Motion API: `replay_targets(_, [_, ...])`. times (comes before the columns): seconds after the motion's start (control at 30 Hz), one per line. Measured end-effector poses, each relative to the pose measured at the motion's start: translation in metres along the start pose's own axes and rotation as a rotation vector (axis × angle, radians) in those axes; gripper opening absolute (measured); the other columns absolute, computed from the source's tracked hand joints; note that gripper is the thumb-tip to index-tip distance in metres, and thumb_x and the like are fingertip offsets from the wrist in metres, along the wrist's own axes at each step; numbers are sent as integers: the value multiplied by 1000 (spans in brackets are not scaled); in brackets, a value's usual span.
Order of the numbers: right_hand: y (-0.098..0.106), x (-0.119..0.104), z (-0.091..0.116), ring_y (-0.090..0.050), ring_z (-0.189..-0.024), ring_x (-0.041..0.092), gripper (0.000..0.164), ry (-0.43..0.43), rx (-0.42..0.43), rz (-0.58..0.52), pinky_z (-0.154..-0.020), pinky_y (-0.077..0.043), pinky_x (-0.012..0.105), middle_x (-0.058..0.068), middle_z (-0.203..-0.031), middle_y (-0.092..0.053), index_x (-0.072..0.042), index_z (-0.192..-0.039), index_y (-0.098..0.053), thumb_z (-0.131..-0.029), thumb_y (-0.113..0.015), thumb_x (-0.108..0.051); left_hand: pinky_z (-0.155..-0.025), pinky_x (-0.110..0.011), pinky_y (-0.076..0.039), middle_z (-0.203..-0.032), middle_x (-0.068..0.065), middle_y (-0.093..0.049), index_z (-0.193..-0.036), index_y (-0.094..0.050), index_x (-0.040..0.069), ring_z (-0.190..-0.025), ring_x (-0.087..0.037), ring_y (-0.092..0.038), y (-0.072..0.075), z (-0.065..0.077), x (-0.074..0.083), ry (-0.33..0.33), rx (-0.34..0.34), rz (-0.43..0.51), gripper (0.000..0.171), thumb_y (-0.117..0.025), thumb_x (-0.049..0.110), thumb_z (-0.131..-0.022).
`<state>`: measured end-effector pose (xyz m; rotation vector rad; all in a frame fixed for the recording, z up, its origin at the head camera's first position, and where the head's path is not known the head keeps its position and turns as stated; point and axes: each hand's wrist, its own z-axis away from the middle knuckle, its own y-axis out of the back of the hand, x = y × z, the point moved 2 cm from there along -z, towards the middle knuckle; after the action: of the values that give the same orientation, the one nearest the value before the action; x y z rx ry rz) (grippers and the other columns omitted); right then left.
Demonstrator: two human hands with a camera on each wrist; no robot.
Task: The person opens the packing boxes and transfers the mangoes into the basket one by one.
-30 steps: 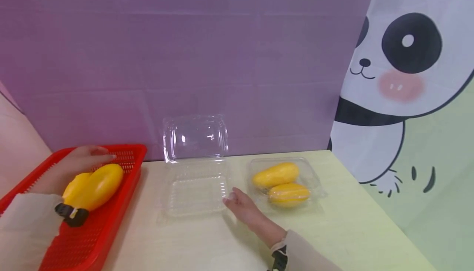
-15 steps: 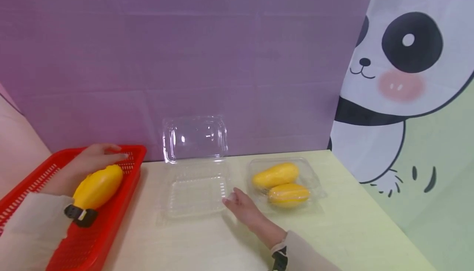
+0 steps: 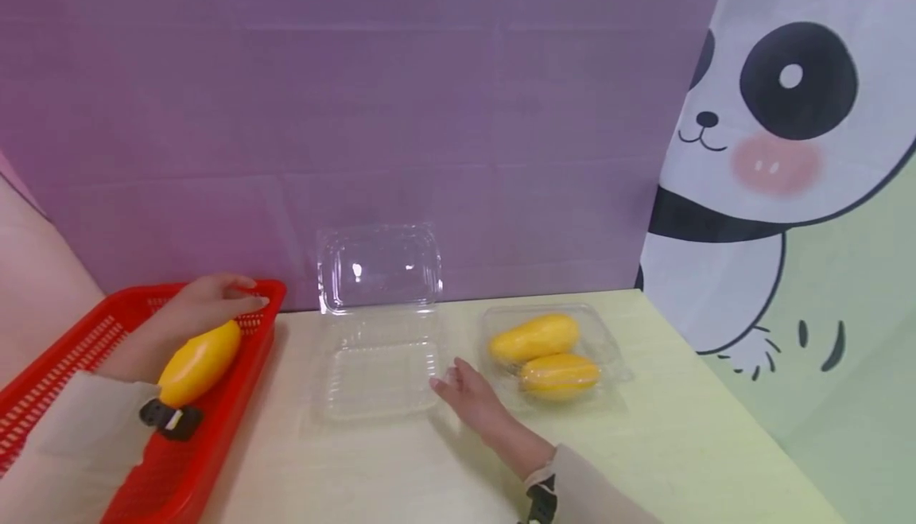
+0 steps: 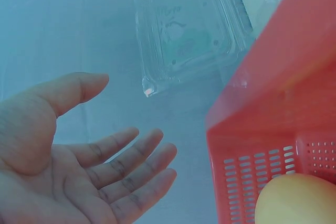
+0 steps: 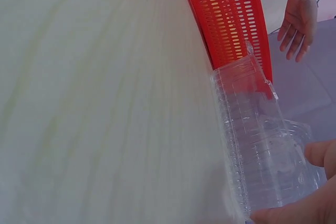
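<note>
In the head view my left hand [image 3: 213, 301] reaches over the far part of the red plastic basket [image 3: 239, 428]. Its fingers are spread and relaxed, holding nothing. Below the wrist lies a smooth yellow oblong fruit [image 3: 203, 361] in the basket, partly covered by the forearm. My right hand [image 3: 472, 401] is at the right edge of a clear clamshell container [image 3: 379, 377], whose lid [image 3: 381, 269] stands raised. The right wrist view shows its thumb [image 5: 294, 211] and a fingertip apart at the plastic; whether they press on it is unclear.
Right of the open container, a second clear container [image 3: 604, 341] holds two yellow fruits, one plain [image 3: 533, 339] and one pale-striped [image 3: 560, 377]. A purple sheet [image 3: 465, 126] rises behind the light wooden table [image 3: 343, 476]. A panda picture [image 3: 773, 150] is at the right.
My left hand has moved right and away from me over the basket, its forearm shifting across the yellow fruit there. The right hand has stayed almost in place, fingers slightly more parted.
</note>
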<state>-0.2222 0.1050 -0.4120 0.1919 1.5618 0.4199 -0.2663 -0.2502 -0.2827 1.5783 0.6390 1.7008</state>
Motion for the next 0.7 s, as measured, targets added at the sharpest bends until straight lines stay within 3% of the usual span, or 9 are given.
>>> replay_targets(0.2, [2, 0, -1, -29, -134, 44, 83, 0, -12, -20, -109, -24, 53, 30, -146, -27, 11, -144, -16, -92, -58, -38, -85, -51, -51, -130, -30, -41, -137, -33, -6, -112, -44, -43, -6, 1, 4, -25, 9, -26, 72, -59, 41, -90])
replay_targets(0.5, [2, -4, -3, -26, -136, 42, 83, 47, 25, -50, -110, -24, 51, 29, -148, -23, 10, -145, -16, -92, -59, -38, -82, -46, -53, -123, -28, -50, -133, -40, -7, -108, -41, -49, -18, -2, 17, -148, 41, -26, 64, -61, 35, -90])
replay_targets(0.7, [2, -7, -1, -26, -134, 46, 83, 81, 46, 13, -109, -25, 53, 30, -149, -20, 9, -146, -15, -92, -58, -37, -80, -42, -54, -120, -25, -54, -130, -44, -5, -105, -38, -53, -30, -2, 28, -215, 26, 0, 56, -61, 31, -91])
